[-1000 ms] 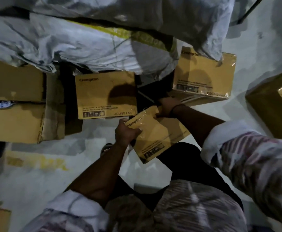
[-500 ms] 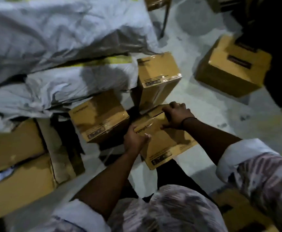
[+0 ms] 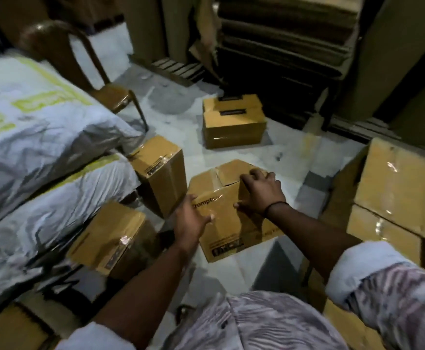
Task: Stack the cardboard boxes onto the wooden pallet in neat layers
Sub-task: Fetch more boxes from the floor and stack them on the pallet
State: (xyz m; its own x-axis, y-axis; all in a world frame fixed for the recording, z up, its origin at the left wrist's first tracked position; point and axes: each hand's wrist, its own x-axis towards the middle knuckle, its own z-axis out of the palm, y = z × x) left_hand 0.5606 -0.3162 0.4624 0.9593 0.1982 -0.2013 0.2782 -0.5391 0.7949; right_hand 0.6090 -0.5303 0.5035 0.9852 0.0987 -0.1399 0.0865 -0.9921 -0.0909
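I hold a brown cardboard box (image 3: 231,223) printed "Crompton" off the floor in front of me, tilted. My left hand (image 3: 190,221) grips its near left edge. My right hand (image 3: 260,192) grips its top right, fingers curled over the flap edge. Two more boxes lie on the floor to the left: one upright (image 3: 159,170) and one nearer me (image 3: 113,236). Another box (image 3: 234,121) stands on the floor farther ahead. A wooden pallet (image 3: 173,69) shows at the back under tall cartons.
Large white sacks (image 3: 37,147) are piled at the left. A brown chair (image 3: 100,84) stands behind them. Stacked big cartons (image 3: 403,193) fill the right side. Dark stacks of flat cardboard (image 3: 282,46) rise at the back. Pale floor lies open around the far box.
My view has swung up and to the right, away from the sacks toward the far box and pallet. The held box has come up with both hands still on it.
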